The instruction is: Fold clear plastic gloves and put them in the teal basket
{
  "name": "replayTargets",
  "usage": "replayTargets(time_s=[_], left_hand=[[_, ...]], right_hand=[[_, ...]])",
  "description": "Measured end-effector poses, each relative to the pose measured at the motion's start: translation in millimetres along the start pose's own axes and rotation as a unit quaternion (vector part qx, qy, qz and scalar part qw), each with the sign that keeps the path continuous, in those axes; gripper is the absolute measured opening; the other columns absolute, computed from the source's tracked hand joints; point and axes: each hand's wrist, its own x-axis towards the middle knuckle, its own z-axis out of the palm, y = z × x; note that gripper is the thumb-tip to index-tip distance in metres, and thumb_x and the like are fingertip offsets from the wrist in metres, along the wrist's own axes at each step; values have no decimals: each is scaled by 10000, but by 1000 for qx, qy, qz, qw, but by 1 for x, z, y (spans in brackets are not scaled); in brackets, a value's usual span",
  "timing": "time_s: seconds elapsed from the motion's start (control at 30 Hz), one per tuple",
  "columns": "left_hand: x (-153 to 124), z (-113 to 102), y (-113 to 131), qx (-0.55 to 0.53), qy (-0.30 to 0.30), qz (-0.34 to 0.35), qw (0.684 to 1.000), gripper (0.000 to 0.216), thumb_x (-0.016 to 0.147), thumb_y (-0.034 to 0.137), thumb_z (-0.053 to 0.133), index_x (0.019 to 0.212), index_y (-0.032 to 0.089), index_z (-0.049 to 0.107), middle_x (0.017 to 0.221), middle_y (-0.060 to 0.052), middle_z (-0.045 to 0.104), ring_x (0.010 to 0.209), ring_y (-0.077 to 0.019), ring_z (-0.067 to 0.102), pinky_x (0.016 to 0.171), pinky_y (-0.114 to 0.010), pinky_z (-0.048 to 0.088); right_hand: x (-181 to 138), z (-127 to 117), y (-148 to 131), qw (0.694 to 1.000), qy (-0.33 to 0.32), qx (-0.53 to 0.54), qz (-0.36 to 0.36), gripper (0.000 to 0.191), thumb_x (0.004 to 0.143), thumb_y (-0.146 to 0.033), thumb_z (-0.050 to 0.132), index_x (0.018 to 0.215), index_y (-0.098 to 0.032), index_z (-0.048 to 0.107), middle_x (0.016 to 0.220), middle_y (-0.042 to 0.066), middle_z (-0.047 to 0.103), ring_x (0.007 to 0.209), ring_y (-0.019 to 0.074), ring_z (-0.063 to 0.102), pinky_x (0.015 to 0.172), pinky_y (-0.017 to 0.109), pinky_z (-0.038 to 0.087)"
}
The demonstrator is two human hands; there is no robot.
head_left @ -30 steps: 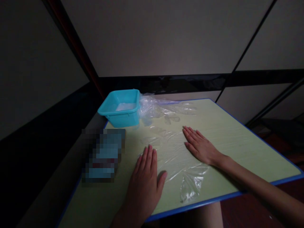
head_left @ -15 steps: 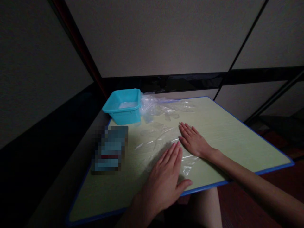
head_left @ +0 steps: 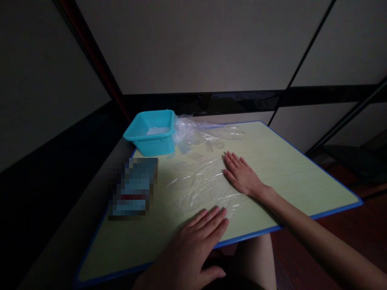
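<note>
Turquoise basin (head_left: 152,147): stands upright and open at the table's far left corner; a white item (head_left: 157,131) lies on its floor, too indistinct to name.
Crumpled clear plastic (head_left: 192,135): heaped just right of the basin, its thinner end trailing right along the far edge.
Clear film (head_left: 198,187): spread on the table (head_left: 302,181) between the two hands, near the middle; creases slant from near left to far right. Its outline is too faint to tell the long axis.
Left hand (head_left: 196,243): palm down, fingers straight and pointing far right at the film's near side, thumb spread past the table's near edge; grips nothing. Whether the palm touches is unclear.
Right hand (head_left: 242,175): laid flat at the film's right side, fingers extended far left, grasping nothing; the forearm comes in from near right.
Pixelated box (head_left: 134,187): at the left edge, nearer than the basin.
</note>
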Motion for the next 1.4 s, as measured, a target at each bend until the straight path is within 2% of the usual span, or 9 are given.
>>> replayTargets(time_s=[0.17,0.27,0.4,0.53,0.73,0.93,1.03,1.27,1.4], left_hand=[[-6,1,-7,-121,117,-94,981,521,726,101,607,1211,241,480,1282,-23,492,1164,-171,460,978,-348,393],[-2,4,-8,-139,171,-79,972,459,694,50,616,1115,217,548,1202,-33,555,1117,-179,495,955,-348,419],[2,7,-4,-99,190,-32,976,377,663,53,661,1002,197,577,1149,-39,579,1096,-199,491,965,-384,402],[2,11,-1,-68,206,-21,976,227,704,33,616,873,179,575,1106,-42,594,1060,-197,508,955,-392,404],[2,12,-2,-93,206,-34,973,194,740,3,549,808,185,565,1089,-26,589,1059,-167,503,923,-321,433],[3,11,-1,-101,208,-49,972,189,750,33,555,850,191,586,1075,-29,596,1051,-171,510,916,-320,439],[3,13,-1,-111,219,-50,968,197,759,35,548,869,193,592,1050,-24,605,1024,-160,529,907,-308,442],[3,15,-4,-150,230,-77,958,183,758,31,544,811,193,611,980,-23,630,952,-155,571,852,-288,464],[4,13,-4,-183,232,-85,952,174,745,12,559,736,180,600,915,-17,634,913,-148,578,823,-273,462]], right_hand=[[-1,-1,2,999,18,46,-1,568,906,-422,204,1364,-89,248,1422,126,239,1314,227,173,1053,416,200],[-1,-3,2,996,30,80,2,550,911,-418,191,1360,-106,253,1414,130,263,1313,219,184,1046,433,214],[-2,-8,2,990,48,133,14,527,914,-413,196,1329,-108,308,1393,133,313,1300,221,232,1042,444,217],[-3,-11,3,977,104,183,17,463,911,-406,239,1220,-119,428,1293,139,449,1218,227,375,1031,450,240],[-13,-30,4,948,180,252,-78,365,903,-376,297,1095,-148,509,1112,117,564,1060,216,504,911,378,398],[-51,-61,-24,910,21,359,-204,209,838,-300,498,1010,-193,552,1002,63,607,957,173,556,798,302,462],[-68,-61,-41,892,-50,394,-216,227,804,-288,560,1014,-202,553,999,53,603,941,160,553,793,291,461],[-77,-43,-59,915,-51,341,-210,287,724,-408,636,901,-190,574,883,35,601,853,182,537,781,342,436],[-76,-41,-63,934,-54,304,-181,187,751,-333,610,859,-186,568,861,35,579,838,195,517,741,351,429]])
